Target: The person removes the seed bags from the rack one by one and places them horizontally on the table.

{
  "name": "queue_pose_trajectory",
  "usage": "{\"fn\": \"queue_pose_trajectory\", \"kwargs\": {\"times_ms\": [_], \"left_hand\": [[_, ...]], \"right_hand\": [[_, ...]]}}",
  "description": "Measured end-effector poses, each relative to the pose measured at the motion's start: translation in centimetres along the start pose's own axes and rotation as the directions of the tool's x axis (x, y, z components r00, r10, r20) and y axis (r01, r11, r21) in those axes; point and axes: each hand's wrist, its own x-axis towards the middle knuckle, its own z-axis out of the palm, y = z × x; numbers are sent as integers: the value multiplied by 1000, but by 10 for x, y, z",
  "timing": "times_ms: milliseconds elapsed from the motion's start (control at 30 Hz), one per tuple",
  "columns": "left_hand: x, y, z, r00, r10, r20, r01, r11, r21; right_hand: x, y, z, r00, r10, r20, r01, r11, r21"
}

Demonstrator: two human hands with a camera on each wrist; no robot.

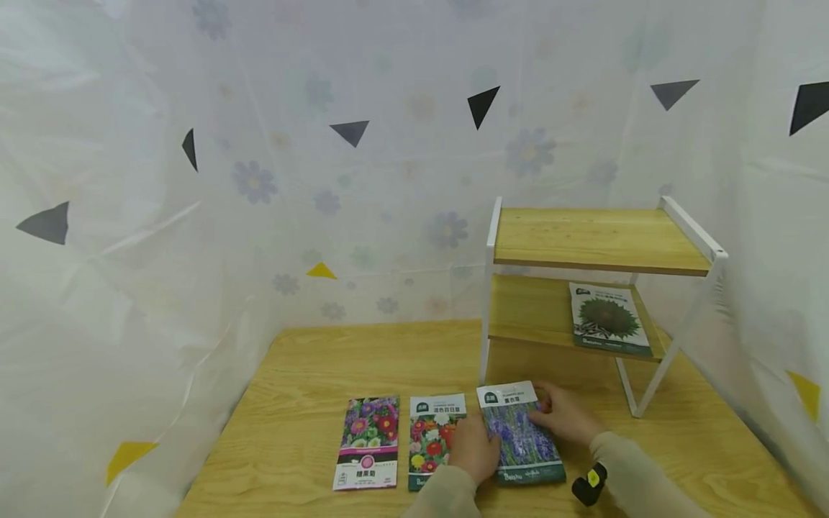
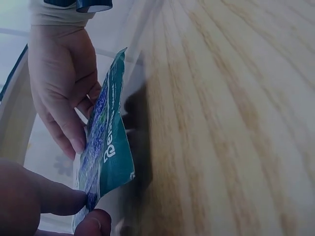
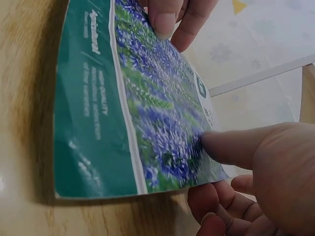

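Observation:
A lavender seed packet (image 1: 518, 435) with purple flowers and a green bottom band is held slightly raised, its lower end clear of the wood in the left wrist view. On its left edge, my left hand (image 1: 476, 450) pinches it. My right hand (image 1: 570, 415) grips the opposite edge; the right wrist view shows the thumb (image 3: 231, 147) on the printed front and curled fingers behind. Just left lies a zinnia-like flower packet (image 1: 427, 439), partly covered by my left hand. Further left is a pink-and-black flower packet (image 1: 367, 442), flat on the table.
Behind my right hand stands a two-tier wooden shelf (image 1: 596, 237) with a white frame. Its lower tier carries a packet with a dark sunflower-like head (image 1: 610, 319). The wooden table (image 1: 363, 352) meets a pale flowered sheet (image 1: 401, 216) at the back.

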Motion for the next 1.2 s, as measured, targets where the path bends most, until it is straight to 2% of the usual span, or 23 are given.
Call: {"fn": "queue_pose_trajectory", "kwargs": {"times_ms": [233, 300, 433, 533, 667, 800, 1000, 1200], "left_hand": [[0, 3, 4, 999, -25, 26, 25, 1000, -2], [0, 5, 5, 999, -33, 27, 33, 999, 16], [0, 8, 7, 999, -31, 31, 27, 994, 106], [1, 10, 9, 999, -13, 48, 2, 976, 218], [0, 16, 7, 996, -22, 86, -4, 956, 294], [0, 19, 3, 993, -28, 111, -7, 951, 309], [1, 19, 3, 994, 14, 111, -56, 918, 392], [4, 16, 7, 991, 16, 130, -73, 894, 442]], "right_hand": [[2, 7, 6, 1000, 24, 17, -23, 1000, -8], [1, 6, 7, 999, 39, 12, -39, 999, -12], [0, 3, 8, 998, 59, 4, -59, 998, -24], [0, 2, 9, 998, 63, 1, -63, 998, -32], [0, 1, 11, 998, 65, 3, -65, 997, -31], [0, -1, 11, 998, 68, 1, -68, 997, -25], [1, 1, 13, 997, 76, -3, -76, 996, -36], [1, 3, 14, 996, 85, -12, -86, 992, -90]]}}
